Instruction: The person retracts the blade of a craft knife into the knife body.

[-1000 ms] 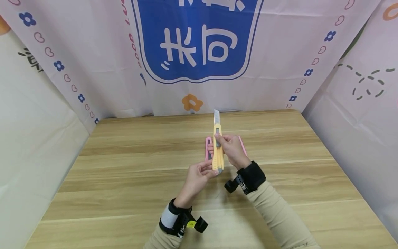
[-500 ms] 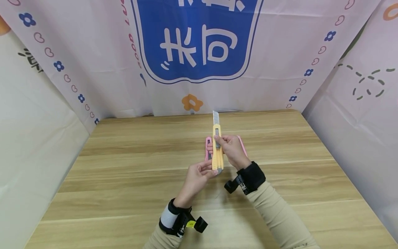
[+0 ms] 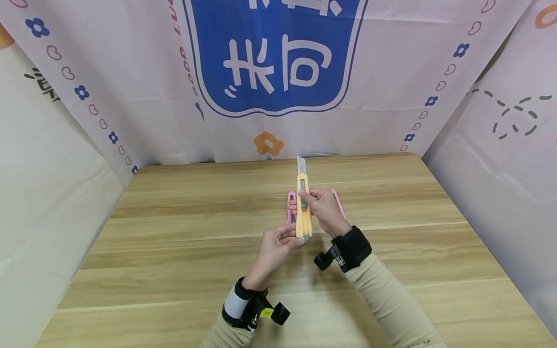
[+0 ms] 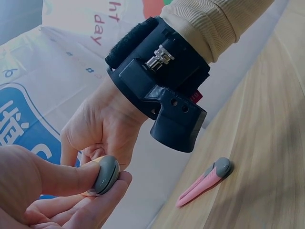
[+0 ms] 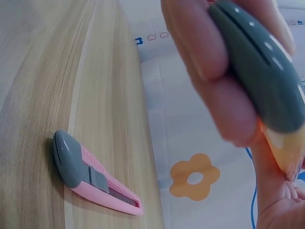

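Note:
A yellow utility knife [image 3: 304,223] points away from me above the table, its segmented blade [image 3: 301,165] out of the far end. My left hand [image 3: 274,249] pinches the knife's grey end cap [image 4: 108,175] between thumb and fingers. Farther up, my right hand [image 3: 327,211] grips the body, with the thumb on the grey slider [image 3: 303,201] and the other fingers behind. Beyond the hands lie two pink utility knives: one [image 3: 291,197] shows just left of the yellow one, the other [image 3: 338,204] is partly hidden by my right hand.
The wood-grain table [image 3: 174,251] ends at a printed cloth backdrop [image 3: 174,121] behind, with more cloth on both sides. Each wrist wears a black strap with a small camera [image 3: 280,314].
My right thumb and the slider have moved slightly toward me, and less of the blade now sticks out. The yellow knife has shifted a touch left; the pink knives have stayed put.

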